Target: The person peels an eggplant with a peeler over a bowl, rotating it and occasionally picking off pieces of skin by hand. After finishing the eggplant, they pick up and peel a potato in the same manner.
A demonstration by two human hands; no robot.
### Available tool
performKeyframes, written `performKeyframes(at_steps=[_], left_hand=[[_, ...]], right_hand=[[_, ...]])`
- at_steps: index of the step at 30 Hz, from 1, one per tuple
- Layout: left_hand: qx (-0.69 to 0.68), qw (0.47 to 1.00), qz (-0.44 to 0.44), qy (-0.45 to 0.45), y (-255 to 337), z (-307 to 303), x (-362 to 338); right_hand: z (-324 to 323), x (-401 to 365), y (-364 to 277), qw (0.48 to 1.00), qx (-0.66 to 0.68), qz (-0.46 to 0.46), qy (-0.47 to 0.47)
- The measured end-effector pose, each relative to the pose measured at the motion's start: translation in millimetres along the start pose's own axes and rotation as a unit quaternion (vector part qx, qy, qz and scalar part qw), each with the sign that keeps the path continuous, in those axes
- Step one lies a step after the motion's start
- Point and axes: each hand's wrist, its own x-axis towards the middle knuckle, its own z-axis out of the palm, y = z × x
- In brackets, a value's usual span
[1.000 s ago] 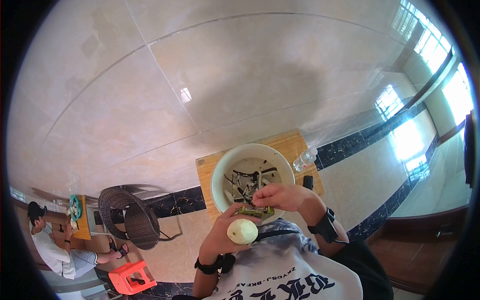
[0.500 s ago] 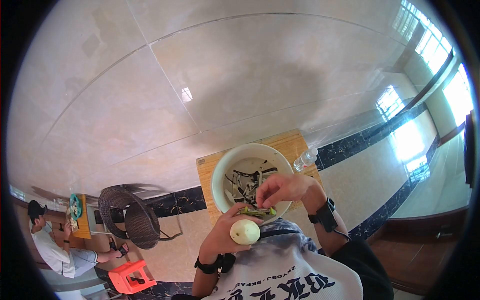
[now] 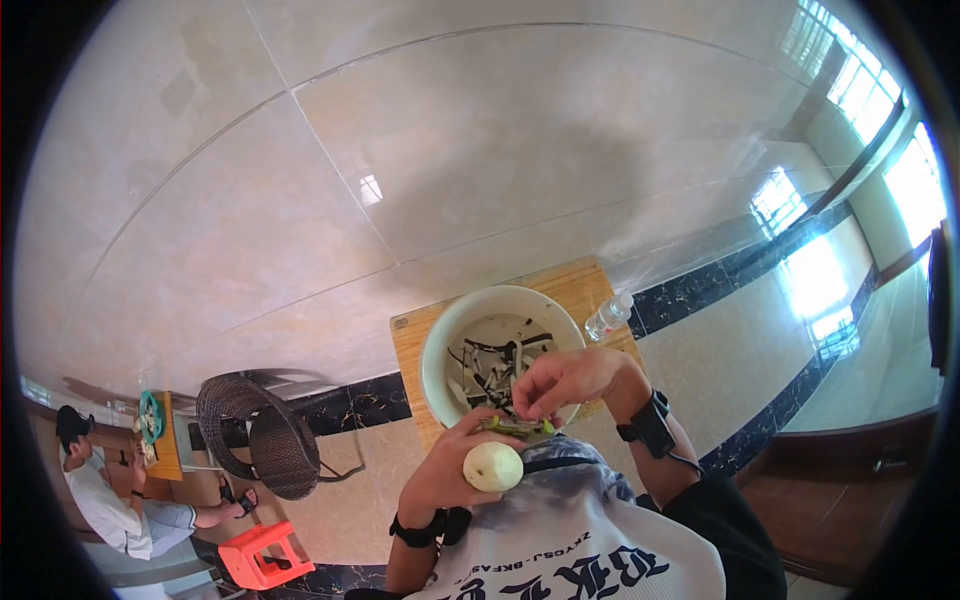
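Observation:
My left hand (image 3: 442, 474) is closed around a pale, peeled, rounded vegetable (image 3: 493, 467), its end facing up at me. The same hand also holds a green peeler (image 3: 520, 427), seen crosswise just above the vegetable. My right hand (image 3: 568, 382) is at the peeler, with thumb and forefinger pinched together close to its blade; what is between the fingertips is too small to make out. Beyond both hands is a white basin (image 3: 432, 372), holding dark and pale strips of peel (image 3: 487, 372).
The basin stands on a wooden table (image 3: 410, 345), with a clear plastic bottle (image 3: 609, 316) at its right. To the left are a brown wicker chair (image 3: 283, 450) and an orange stool (image 3: 262, 557). At far left a person (image 3: 110, 500) sits by another table with a teal basin (image 3: 151, 416).
The peeler has tilted slightly in my left hand, and its green shows less. My right hand has shifted a little at the peeler, fingers still pinched. The vegetable has barely moved.

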Motion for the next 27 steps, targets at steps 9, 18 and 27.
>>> performKeyframes(at_steps=[9, 18, 27], left_hand=[[-0.007, 1.0, 0.011, -0.004, 4, 1, 1], [-0.007, 1.0, -0.005, 0.001, 2, 0, -1], [0.011, 0.999, -0.047, 0.002, -6, -1, -5]], right_hand=[[3, -1, 4, 0.999, 0.027, 0.003, -0.03], [10, -2, 2, 0.999, 0.03, 0.015, 0.03], [18, -15, -7, 0.973, -0.127, -0.06, 0.183]])
